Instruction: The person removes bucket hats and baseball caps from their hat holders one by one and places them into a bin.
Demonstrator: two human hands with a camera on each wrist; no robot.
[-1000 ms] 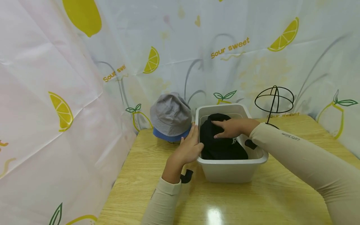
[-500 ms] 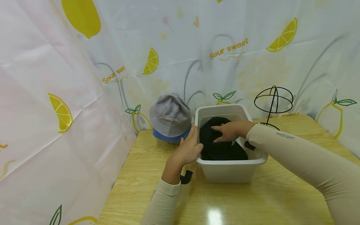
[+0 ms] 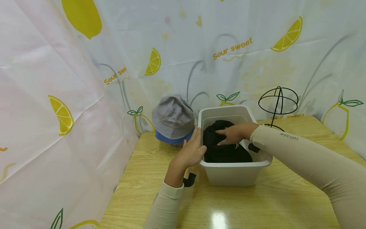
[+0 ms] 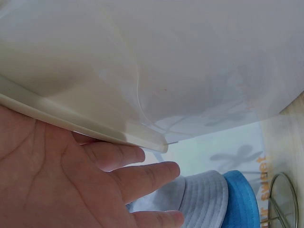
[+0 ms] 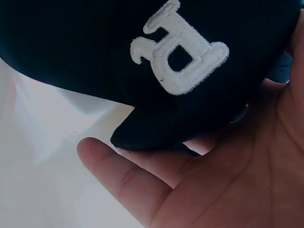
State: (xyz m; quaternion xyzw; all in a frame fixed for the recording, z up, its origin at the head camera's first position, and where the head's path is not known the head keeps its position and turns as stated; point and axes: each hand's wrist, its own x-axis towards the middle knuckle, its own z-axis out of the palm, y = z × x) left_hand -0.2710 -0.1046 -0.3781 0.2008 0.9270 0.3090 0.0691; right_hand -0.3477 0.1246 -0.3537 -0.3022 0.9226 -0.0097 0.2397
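Note:
A black baseball cap (image 3: 226,152) with a raised white letter lies in an off-white plastic bin (image 3: 232,175). Reaching in from the right, my right hand (image 3: 235,133) grips the cap's crown, thumb toward the front. The right wrist view shows the embroidered cap (image 5: 204,99) against the fingers, several of them partly hidden behind it; one finger (image 5: 123,183) sticks out straight. My left hand (image 3: 191,149) rests along the bin's left rim. In the left wrist view its fingers (image 4: 142,180) are extended below the rim (image 4: 90,128).
Left of the bin, a grey bucket hat (image 3: 173,117) sits over a blue hat (image 3: 171,138) on a wire stand. A bare black wire hat stand (image 3: 276,105) is behind on the right. All stand on a wooden table (image 3: 154,165) before a lemon-print sheet.
The cap's crown has sunk lower and crumpled in the bin as my right hand moved slightly down. My left hand and the bin have stayed put.

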